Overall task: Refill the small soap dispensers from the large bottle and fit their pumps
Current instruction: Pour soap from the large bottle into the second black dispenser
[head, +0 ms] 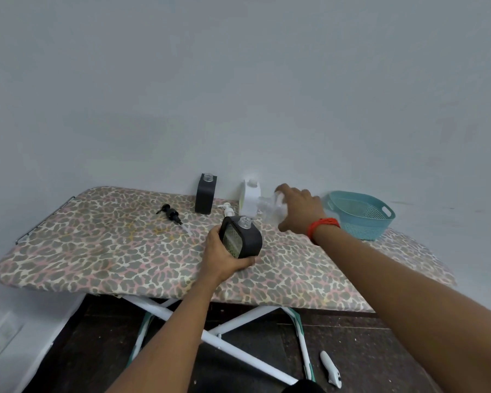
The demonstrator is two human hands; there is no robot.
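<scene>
My left hand [220, 255] grips a black square soap dispenser [243, 241] tilted on the ironing board [111, 251]; its neck is open, with no pump. My right hand [299, 209] reaches over a clear bottle [270, 207] at the back, fingers curled round it. A second black dispenser [205, 194], also without a pump, stands upright by the wall. A white bottle [250, 198] stands next to the clear one. A black pump [172, 215] lies loose on the board. A white pump [228, 209] sits behind the held dispenser.
A teal plastic basket [363, 214] stands at the board's right end, near my right wrist. The wall runs directly behind the bottles. A white object [330, 368] lies on the dark floor under the board, beside its white crossed legs [238, 324].
</scene>
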